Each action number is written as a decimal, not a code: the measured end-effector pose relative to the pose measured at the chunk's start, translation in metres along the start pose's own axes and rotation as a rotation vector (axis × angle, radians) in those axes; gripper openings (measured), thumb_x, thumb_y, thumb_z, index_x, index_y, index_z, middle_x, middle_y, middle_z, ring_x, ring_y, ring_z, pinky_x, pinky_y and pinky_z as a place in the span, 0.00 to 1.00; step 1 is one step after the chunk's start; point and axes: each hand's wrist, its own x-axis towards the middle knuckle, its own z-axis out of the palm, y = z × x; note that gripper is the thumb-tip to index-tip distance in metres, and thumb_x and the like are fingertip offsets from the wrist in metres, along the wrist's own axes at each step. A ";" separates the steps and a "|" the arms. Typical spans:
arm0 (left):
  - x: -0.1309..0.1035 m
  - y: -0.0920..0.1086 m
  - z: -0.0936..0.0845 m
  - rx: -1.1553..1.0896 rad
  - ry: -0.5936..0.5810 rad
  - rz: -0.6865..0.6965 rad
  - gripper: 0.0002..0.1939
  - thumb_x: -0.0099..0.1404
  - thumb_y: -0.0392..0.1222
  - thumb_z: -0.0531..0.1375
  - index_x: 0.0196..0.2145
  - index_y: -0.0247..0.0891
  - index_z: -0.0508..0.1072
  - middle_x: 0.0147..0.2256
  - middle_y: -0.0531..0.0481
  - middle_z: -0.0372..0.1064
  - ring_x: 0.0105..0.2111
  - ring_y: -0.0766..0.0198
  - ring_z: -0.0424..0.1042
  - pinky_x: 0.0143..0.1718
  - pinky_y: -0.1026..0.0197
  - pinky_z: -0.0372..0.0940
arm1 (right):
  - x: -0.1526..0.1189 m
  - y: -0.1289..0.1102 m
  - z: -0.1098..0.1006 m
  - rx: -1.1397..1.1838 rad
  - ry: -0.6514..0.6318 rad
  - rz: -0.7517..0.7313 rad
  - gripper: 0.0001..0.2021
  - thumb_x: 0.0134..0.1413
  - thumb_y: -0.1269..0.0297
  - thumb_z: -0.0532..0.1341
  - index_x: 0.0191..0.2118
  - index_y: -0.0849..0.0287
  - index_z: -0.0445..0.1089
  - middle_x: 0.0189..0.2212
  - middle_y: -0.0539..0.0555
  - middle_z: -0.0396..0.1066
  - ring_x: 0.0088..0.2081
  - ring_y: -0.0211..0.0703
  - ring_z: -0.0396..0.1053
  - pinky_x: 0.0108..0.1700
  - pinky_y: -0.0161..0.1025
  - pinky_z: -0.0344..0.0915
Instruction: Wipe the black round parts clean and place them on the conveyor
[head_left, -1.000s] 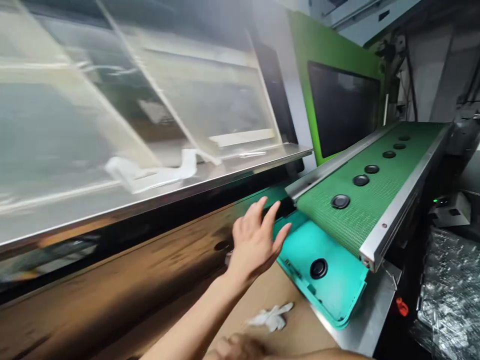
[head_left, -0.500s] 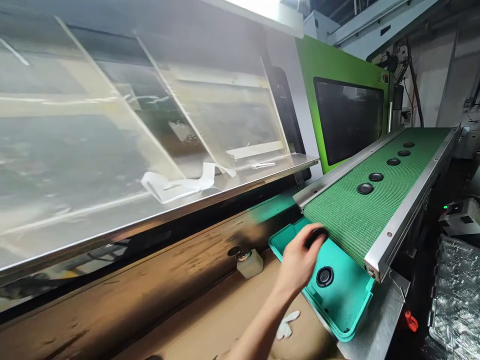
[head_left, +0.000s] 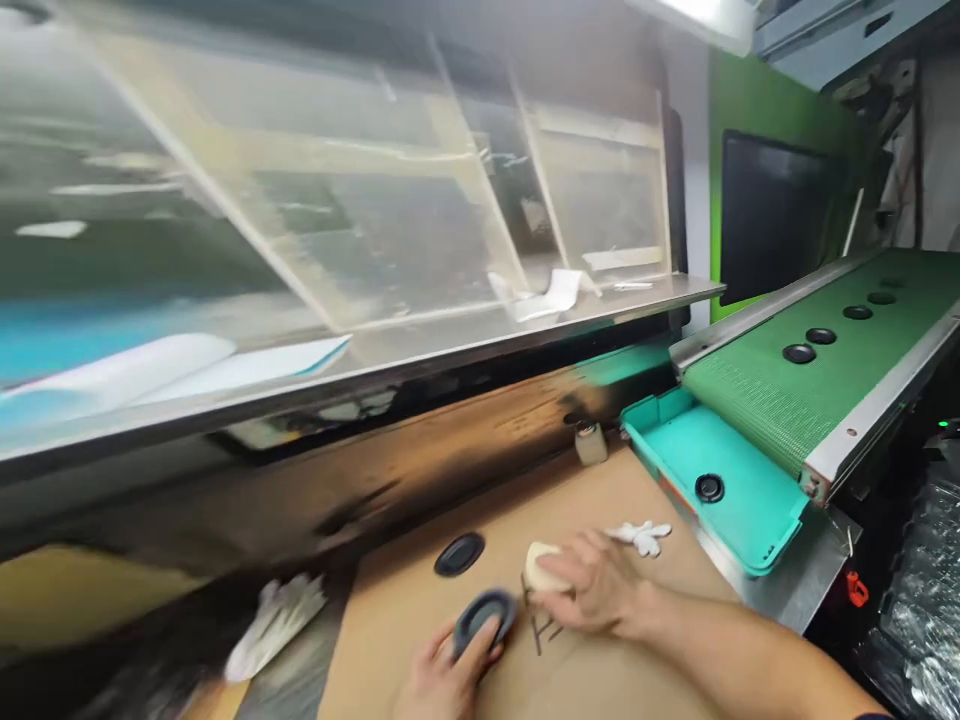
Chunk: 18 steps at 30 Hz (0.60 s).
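Observation:
Low in the head view, my left hand point(head_left: 448, 668) grips a black round disc point(head_left: 487, 612) by its edge, with the thumb across its face. To the right, my right hand point(head_left: 592, 585) is closed around a cream-coloured block-like piece point(head_left: 541, 568), whose kind I cannot make out. Thin dark bars or marks point(head_left: 541, 630) show just below it. Another black disc point(head_left: 459, 554) lies flat on the brown cardboard point(head_left: 592, 680), beyond my left hand. Both hands are over the cardboard, a short gap apart.
A teal bin point(head_left: 739, 560) with one black disc point(head_left: 709, 488) stands below the end of a green conveyor point(head_left: 757, 395), which carries several more. White gloves point(head_left: 277, 625) lie at left, a white glove-like piece point(head_left: 646, 536) by my right wrist. A small jar point(head_left: 591, 444) stands behind.
The view has swung left. A hand that held a dark disc over the teal bin has left there; both hands now show over the cardboard, each holding something.

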 end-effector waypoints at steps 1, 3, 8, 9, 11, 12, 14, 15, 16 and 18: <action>-0.003 0.000 0.002 -0.024 -0.032 -0.021 0.33 0.36 0.53 0.77 0.39 0.39 0.75 0.34 0.50 0.77 0.29 0.61 0.75 0.28 0.63 0.71 | -0.002 -0.003 -0.004 0.044 0.023 0.003 0.18 0.62 0.49 0.61 0.51 0.53 0.72 0.47 0.56 0.72 0.47 0.48 0.66 0.49 0.42 0.66; -0.008 -0.001 0.007 -0.120 -0.161 -0.064 0.31 0.41 0.54 0.77 0.39 0.35 0.76 0.32 0.51 0.75 0.26 0.66 0.70 0.26 0.65 0.66 | -0.005 -0.009 -0.007 0.109 0.036 -0.006 0.20 0.63 0.48 0.61 0.54 0.54 0.72 0.51 0.56 0.71 0.49 0.48 0.65 0.53 0.42 0.65; -0.017 -0.007 0.020 -0.395 -0.370 -0.172 0.24 0.59 0.61 0.67 0.34 0.34 0.77 0.26 0.52 0.71 0.24 0.68 0.64 0.26 0.64 0.64 | -0.015 -0.027 0.000 0.142 -0.021 -0.024 0.21 0.64 0.49 0.60 0.57 0.54 0.72 0.52 0.57 0.70 0.50 0.48 0.63 0.55 0.43 0.66; -0.018 -0.009 0.023 -0.431 -0.348 -0.179 0.24 0.61 0.61 0.65 0.36 0.34 0.77 0.29 0.50 0.73 0.26 0.67 0.67 0.29 0.63 0.67 | -0.016 -0.031 0.002 0.138 -0.024 -0.019 0.21 0.65 0.50 0.59 0.58 0.55 0.70 0.53 0.58 0.69 0.50 0.48 0.63 0.55 0.44 0.66; -0.018 -0.012 0.029 -0.500 -0.288 -0.179 0.23 0.65 0.59 0.62 0.43 0.34 0.78 0.38 0.44 0.78 0.35 0.61 0.74 0.40 0.58 0.71 | -0.019 -0.038 0.003 0.125 -0.024 -0.029 0.23 0.67 0.54 0.57 0.63 0.58 0.66 0.56 0.61 0.66 0.52 0.50 0.62 0.56 0.47 0.66; -0.018 -0.013 0.031 -0.538 -0.269 -0.175 0.23 0.67 0.57 0.60 0.46 0.34 0.78 0.43 0.42 0.78 0.42 0.58 0.76 0.47 0.55 0.70 | -0.019 -0.040 0.004 0.116 -0.021 -0.044 0.24 0.68 0.56 0.55 0.65 0.59 0.64 0.58 0.62 0.64 0.54 0.51 0.62 0.57 0.48 0.65; -0.017 -0.014 0.035 -0.609 -0.283 -0.172 0.23 0.70 0.55 0.57 0.50 0.34 0.77 0.50 0.40 0.77 0.52 0.55 0.74 0.58 0.53 0.66 | -0.016 -0.040 0.006 0.094 -0.018 -0.076 0.25 0.69 0.59 0.52 0.66 0.62 0.62 0.61 0.65 0.61 0.55 0.53 0.60 0.58 0.50 0.64; -0.016 -0.015 0.037 -0.639 -0.302 -0.173 0.22 0.71 0.54 0.56 0.51 0.34 0.77 0.51 0.40 0.76 0.55 0.54 0.72 0.60 0.52 0.64 | -0.013 -0.039 0.007 0.081 -0.018 -0.074 0.24 0.70 0.59 0.51 0.66 0.63 0.63 0.61 0.66 0.61 0.56 0.54 0.60 0.58 0.51 0.64; -0.015 -0.016 0.038 -0.662 -0.318 -0.173 0.22 0.72 0.52 0.55 0.51 0.33 0.76 0.52 0.39 0.75 0.57 0.54 0.71 0.62 0.51 0.62 | -0.010 -0.037 0.009 0.069 -0.018 -0.057 0.24 0.70 0.60 0.50 0.66 0.64 0.64 0.61 0.67 0.62 0.56 0.55 0.60 0.58 0.52 0.64; -0.013 -0.017 0.038 -0.692 -0.331 -0.167 0.19 0.72 0.49 0.55 0.51 0.33 0.76 0.53 0.39 0.75 0.58 0.53 0.70 0.63 0.49 0.62 | -0.006 -0.033 0.014 0.051 -0.001 0.010 0.24 0.71 0.60 0.49 0.65 0.64 0.65 0.58 0.68 0.63 0.55 0.56 0.61 0.57 0.54 0.64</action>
